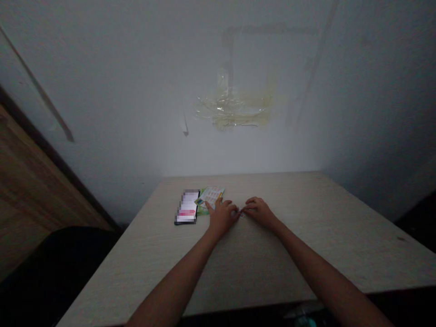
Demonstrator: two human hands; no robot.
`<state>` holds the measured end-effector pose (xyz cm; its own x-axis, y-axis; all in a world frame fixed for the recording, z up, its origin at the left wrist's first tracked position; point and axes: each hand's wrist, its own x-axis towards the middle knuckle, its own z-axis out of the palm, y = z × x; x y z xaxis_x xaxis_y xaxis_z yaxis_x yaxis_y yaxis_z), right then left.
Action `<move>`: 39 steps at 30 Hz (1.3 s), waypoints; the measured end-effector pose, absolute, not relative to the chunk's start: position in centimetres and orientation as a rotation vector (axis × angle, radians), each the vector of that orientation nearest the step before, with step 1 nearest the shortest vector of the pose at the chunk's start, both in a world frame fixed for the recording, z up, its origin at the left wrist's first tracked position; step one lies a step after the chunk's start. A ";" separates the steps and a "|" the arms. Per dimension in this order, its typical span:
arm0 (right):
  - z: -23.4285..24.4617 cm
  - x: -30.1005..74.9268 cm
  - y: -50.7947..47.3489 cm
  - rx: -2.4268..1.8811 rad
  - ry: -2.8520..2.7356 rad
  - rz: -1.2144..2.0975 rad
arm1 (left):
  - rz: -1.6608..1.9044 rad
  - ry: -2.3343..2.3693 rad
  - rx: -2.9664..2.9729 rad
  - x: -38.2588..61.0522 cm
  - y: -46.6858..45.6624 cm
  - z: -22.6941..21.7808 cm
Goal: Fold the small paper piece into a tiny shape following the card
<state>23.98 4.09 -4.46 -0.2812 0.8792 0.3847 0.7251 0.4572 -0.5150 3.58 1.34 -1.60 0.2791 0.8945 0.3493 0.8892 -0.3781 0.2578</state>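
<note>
Down at the pale wood-grain tabletop (269, 272), with left hand (223, 215) and right hand (260, 210) close together, fingers curled inward! Between the fingertips, look for a tiny whitish piece (242, 212), low by the surface, too small and dim to name. Clamped by either hand? Cannot tell; nor make out fingertips as together or apart. Just past the left hand, partly covered by its fingers, catch a printed, green-edged leaflet (211, 194). Left of that, at its edge, spot a smartphone (187, 203) lying screen up, lit, pixelated. Behind, on the grey wall (136, 113), note wrinkled clear tape (235, 111).
</note>
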 end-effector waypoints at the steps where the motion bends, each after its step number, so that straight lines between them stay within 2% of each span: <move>1: -4.5 23.9 4.2 -1.342 -2.078 0.314 | 0.692 1.744 2.506 3.6 1.3 -1.6; 13: -4.0 22.9 4.4 -1.463 -2.029 0.230 | 0.732 1.730 2.526 3.5 1.5 -1.9; 26: -3.9 23.6 3.7 -1.305 -2.173 0.111 | 0.845 1.683 2.473 2.9 2.0 -2.6; 39: -4.2 23.9 4.3 -1.326 -2.033 0.125 | 0.829 1.383 2.683 3.3 1.2 -2.1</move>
<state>23.90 4.29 -4.20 -0.2344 0.8356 0.4969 0.7685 0.4723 -0.4317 3.29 1.21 -2.07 0.4693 0.7604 0.4489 0.7546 -0.6094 0.2435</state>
